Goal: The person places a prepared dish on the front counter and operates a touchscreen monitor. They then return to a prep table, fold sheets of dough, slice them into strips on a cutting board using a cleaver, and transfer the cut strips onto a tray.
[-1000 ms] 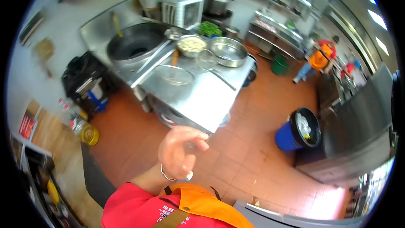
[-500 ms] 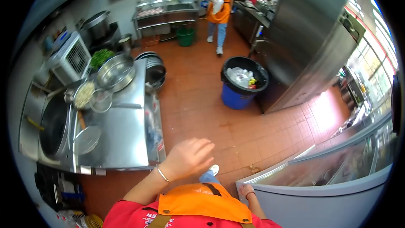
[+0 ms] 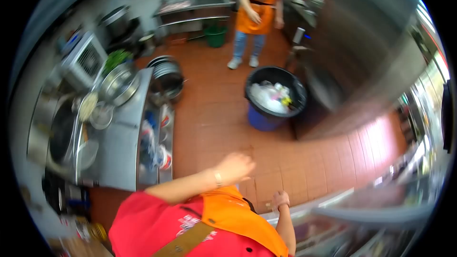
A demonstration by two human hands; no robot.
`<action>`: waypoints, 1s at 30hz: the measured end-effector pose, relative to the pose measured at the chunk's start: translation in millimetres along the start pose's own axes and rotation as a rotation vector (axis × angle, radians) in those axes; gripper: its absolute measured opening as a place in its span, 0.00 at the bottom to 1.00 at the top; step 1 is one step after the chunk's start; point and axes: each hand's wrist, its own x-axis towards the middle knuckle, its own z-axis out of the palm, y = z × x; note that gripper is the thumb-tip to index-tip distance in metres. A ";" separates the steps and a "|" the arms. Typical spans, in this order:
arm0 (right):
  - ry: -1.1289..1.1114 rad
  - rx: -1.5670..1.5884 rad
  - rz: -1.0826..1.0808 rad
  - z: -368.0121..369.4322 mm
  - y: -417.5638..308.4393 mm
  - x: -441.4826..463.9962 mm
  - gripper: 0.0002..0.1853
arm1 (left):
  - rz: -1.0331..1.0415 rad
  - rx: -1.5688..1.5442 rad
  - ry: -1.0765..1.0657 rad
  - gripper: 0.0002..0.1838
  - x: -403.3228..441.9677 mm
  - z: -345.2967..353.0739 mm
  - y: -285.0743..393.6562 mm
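Observation:
My left hand (image 3: 235, 167) is raised in front of my orange apron (image 3: 238, 214), loosely bent, with nothing seen in it. A bracelet circles that wrist. My right hand (image 3: 281, 199) is curled at the near corner of a glass-topped cabinet (image 3: 328, 200). Its fingertips are hidden, so whether it touches the edge or holds anything is unclear. Beyond both hands stands a blue bin (image 3: 263, 120) with a black liner and rubbish inside.
A steel worktable (image 3: 112, 138) with a steel basin (image 3: 120, 88) and strainers is on the left. Stacked pans (image 3: 164, 78) sit beyond it. A co-worker in an orange apron (image 3: 257, 14) faces this way. A tall steel cabinet (image 3: 362, 57) stands right of the bin.
My view has moved forward and turned, with blur. My right hand has risen slightly in view beside the cabinet corner. The co-worker is nearer, and the white item they held is no longer visible.

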 end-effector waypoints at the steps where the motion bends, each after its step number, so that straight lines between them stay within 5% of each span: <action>1: 0.009 -0.091 -0.077 -14.3 13.2 29.3 0.16 | 0.009 0.011 0.009 0.22 33.6 9.8 -3.0; 4: 0.018 -0.438 -0.215 -55.5 95.2 77.5 0.16 | 0.124 0.005 0.072 0.23 139.1 17.7 3.7; 5: -0.306 -1.194 -0.530 -38.9 179.2 136.4 0.18 | 0.156 0.003 0.082 0.23 174.6 16.2 8.4; 9: -0.330 -0.840 -0.180 -132.1 195.3 175.2 0.18 | 0.188 -0.074 0.176 0.20 312.7 22.3 17.1; 17: -0.042 -0.334 0.022 -350.0 166.2 351.5 0.17 | 0.149 0.017 0.274 0.07 572.6 17.9 44.4; 23: -0.062 -0.305 -0.011 -388.6 191.1 381.6 0.17 | 0.227 -0.032 0.306 0.06 605.2 8.1 86.4; 30: -0.167 -0.418 -0.132 -458.1 281.4 407.4 0.17 | -0.280 -0.029 0.185 0.18 602.2 1.2 161.1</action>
